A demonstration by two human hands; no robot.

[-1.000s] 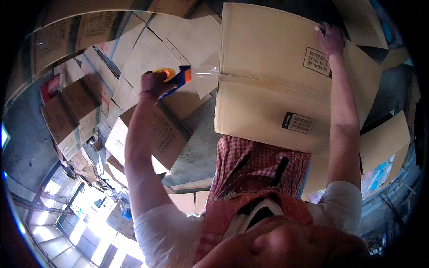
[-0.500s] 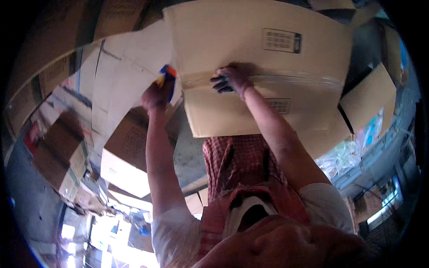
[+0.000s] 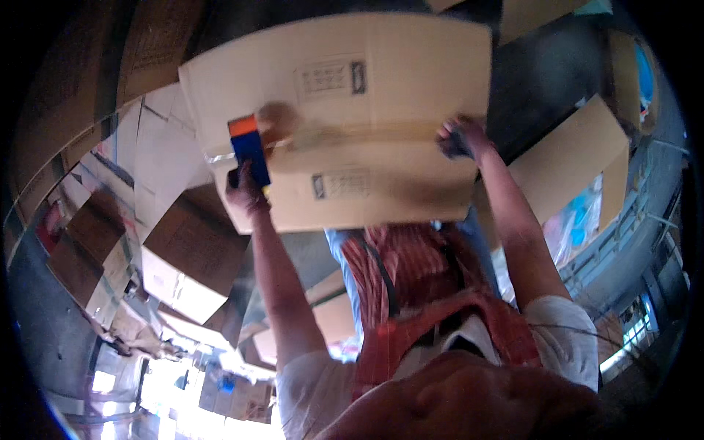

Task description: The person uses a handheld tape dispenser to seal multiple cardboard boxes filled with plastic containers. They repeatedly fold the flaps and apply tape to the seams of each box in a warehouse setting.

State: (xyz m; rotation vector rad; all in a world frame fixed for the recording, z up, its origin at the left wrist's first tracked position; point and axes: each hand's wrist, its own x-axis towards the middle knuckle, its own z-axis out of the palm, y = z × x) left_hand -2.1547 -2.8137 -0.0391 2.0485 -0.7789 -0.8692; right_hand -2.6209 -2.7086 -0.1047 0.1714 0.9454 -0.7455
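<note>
A large closed cardboard box (image 3: 396, 88) lies in front of me, its middle seam running left to right under a strip of shiny tape. My left hand (image 3: 246, 192) is closed around the handle of a blue and orange tape dispenser (image 3: 248, 143), held over the left end of the seam. A roll of brownish tape shows blurred beside the dispenser. At the seam's right end, my right hand (image 3: 463, 138) wears a dark glove with bare fingertips. Its fingers are curled against the box; whatever they may grip is hidden.
Brown cartons (image 3: 194, 246) stand to the left, with pale flat-sided boxes behind them. On the right, an open carton (image 3: 579, 158) has raised flaps, and clear plastic with blue items (image 3: 579, 220) shows beside it. Stacked cartons line the far left.
The box now appears farther left in view. My left hand has brought the dispenser from beside the box to over its seam. My right hand has moved to the seam's right end, fingers curling.
</note>
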